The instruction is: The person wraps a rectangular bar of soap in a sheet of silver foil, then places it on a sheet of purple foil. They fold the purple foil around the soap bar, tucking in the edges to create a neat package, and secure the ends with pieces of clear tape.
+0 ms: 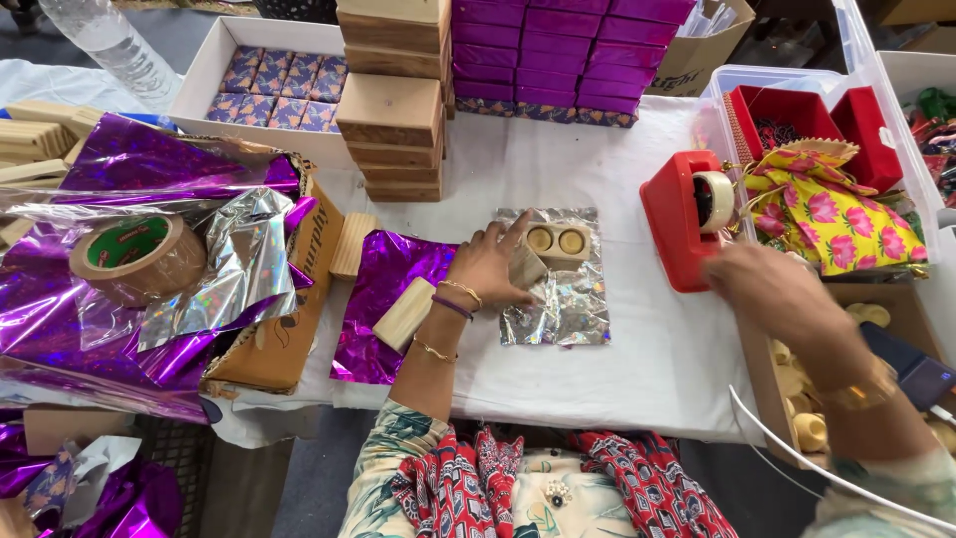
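Observation:
My left hand (488,264) rests on a small wooden block (528,266) lying on a sheet of silver holographic foil (563,304). Just beyond it on the foil sits a wooden holder with two round recesses (558,241). My right hand (767,284), blurred, hovers next to the red tape dispenser (682,219) with its roll of tape (715,199); whether it holds anything I cannot tell. A purple foil sheet (373,299) with a wooden block (403,314) on it lies left of my left wrist.
A stack of wooden boxes (390,110) and purple boxes (558,60) stand at the back. A brown tape roll (134,259) lies on crumpled purple and silver foil at left. Floral cloth (827,214) and red boxes (797,110) fill bins at right.

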